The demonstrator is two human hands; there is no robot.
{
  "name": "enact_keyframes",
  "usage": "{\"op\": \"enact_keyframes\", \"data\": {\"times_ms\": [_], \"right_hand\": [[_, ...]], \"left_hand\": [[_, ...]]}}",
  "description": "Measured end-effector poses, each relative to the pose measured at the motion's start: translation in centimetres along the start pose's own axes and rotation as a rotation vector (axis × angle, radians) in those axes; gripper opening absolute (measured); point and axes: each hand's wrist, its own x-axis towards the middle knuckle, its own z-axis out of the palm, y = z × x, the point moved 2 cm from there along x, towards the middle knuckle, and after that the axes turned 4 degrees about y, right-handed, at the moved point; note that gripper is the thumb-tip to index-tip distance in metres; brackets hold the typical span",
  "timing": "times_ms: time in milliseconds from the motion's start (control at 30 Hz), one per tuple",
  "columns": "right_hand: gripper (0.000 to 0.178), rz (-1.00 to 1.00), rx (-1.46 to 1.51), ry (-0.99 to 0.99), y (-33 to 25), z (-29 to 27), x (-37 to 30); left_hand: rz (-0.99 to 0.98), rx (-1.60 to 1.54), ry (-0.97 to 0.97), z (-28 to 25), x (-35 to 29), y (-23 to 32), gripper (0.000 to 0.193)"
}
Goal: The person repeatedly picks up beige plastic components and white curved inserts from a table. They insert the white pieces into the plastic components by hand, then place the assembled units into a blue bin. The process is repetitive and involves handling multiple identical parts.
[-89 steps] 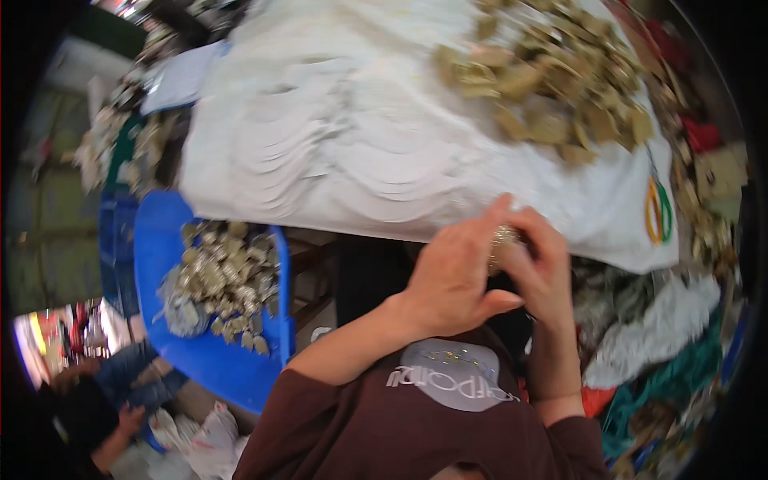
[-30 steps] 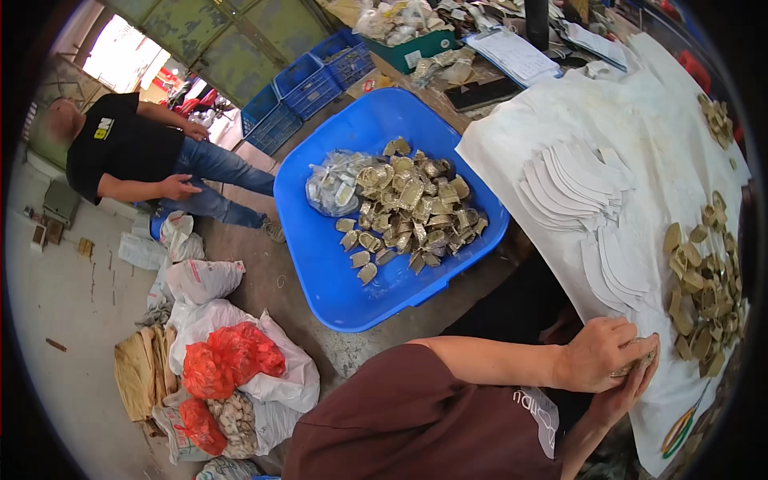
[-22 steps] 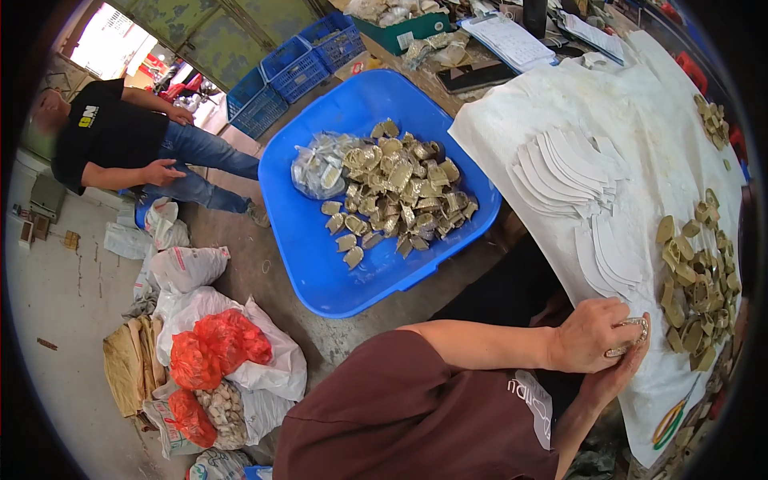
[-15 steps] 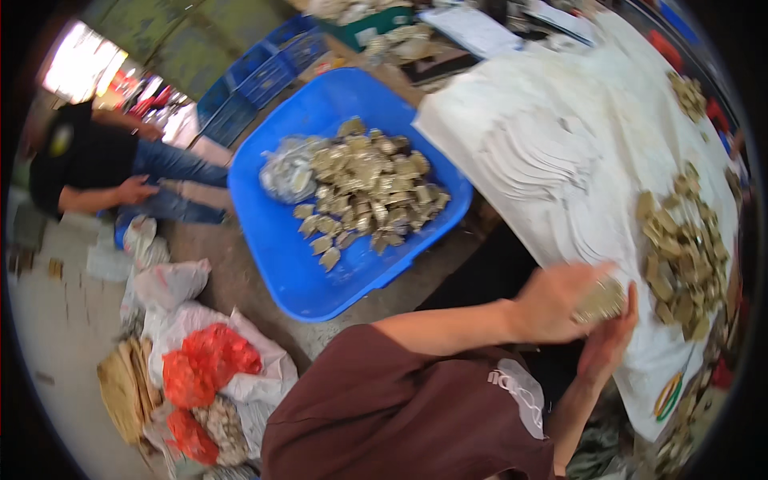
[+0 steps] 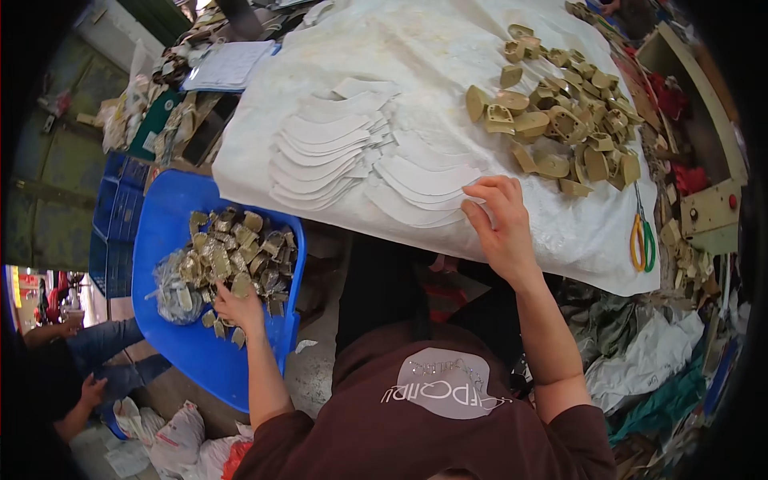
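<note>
Olive-tan heel pieces (image 5: 232, 256) in blue tub (image 5: 172, 352): left hand (image 5: 238, 302) clenched on some, right hand (image 5: 500, 220) open-fingered on white insole stack (image 5: 424, 180); best lifted gently, without spilling.

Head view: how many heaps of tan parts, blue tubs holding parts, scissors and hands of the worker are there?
Tan-part heaps: 2, table heap, tub heap
Blue tub: 1
Scissors: 1
Hands: 2, left hand, right hand
Total: 6
</note>
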Motion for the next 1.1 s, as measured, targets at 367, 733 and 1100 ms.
{"op": "enact_keyframes", "data": {"times_ms": [367, 733, 1100], "right_hand": [[0.008, -0.159, -0.325, -0.145, 2.0, 3.1, 3.3], [0.014, 0.052, -0.003, 0.265, 2.4, -2.2, 2.7], [0.022, -0.213, 0.011, 0.102, -0.8, -4.6, -1.8]], "left_hand": [[0.961, -1.007, -0.283, -8.5, -5.1, 26.3, 0.026], [1.095, -0.751, -0.303, -5.6, -7.6, 28.3, 0.033], [0.742, -1.479, -1.060, -9.5, -10.1, 30.8, 0.038]]}}
